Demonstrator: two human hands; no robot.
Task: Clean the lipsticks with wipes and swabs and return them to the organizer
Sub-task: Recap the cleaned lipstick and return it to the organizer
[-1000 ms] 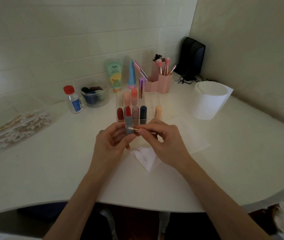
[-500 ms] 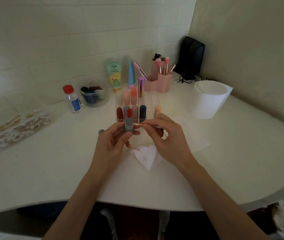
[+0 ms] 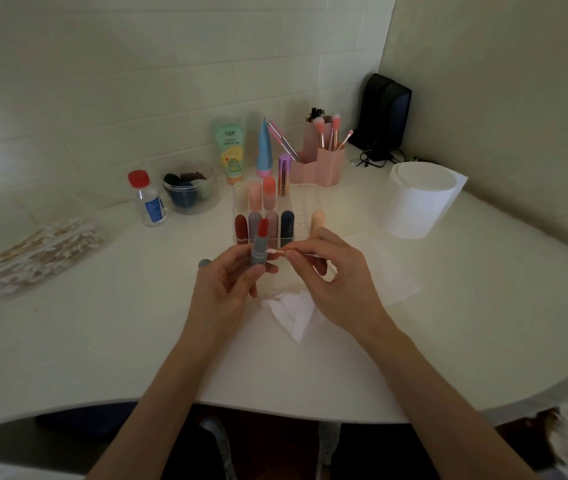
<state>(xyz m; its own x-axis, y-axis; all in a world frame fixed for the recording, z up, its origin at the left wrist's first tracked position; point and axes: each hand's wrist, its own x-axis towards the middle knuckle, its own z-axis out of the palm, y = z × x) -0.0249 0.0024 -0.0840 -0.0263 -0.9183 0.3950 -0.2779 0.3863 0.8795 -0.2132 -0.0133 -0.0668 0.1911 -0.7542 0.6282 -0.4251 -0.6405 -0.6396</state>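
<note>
My left hand point(image 3: 227, 285) grips an uncapped grey lipstick point(image 3: 259, 249) upright, its red bullet showing. My right hand point(image 3: 331, 275) pinches a cotton swab point(image 3: 277, 251) whose white tip touches the tube's right side just below the bullet. Behind my hands stands a clear acrylic organizer point(image 3: 301, 211) holding several capped lipsticks in two rows. A peach lipstick point(image 3: 317, 220) stands just right of it. The grey cap point(image 3: 204, 263) lies on the table left of my left hand. A crumpled white wipe point(image 3: 291, 311) lies under my hands.
A pile of cotton swabs point(image 3: 40, 254) lies at the far left. A red-capped bottle point(image 3: 149, 199), a jar of sponges point(image 3: 190, 190), two tubes, a pink brush holder point(image 3: 320, 161), a white tissue roll point(image 3: 421, 199) and a flat wipe point(image 3: 386, 271) stand around.
My hands, the lipstick and the swab sit slightly further from me than a second ago. The swab tip stays at the tube's side.
</note>
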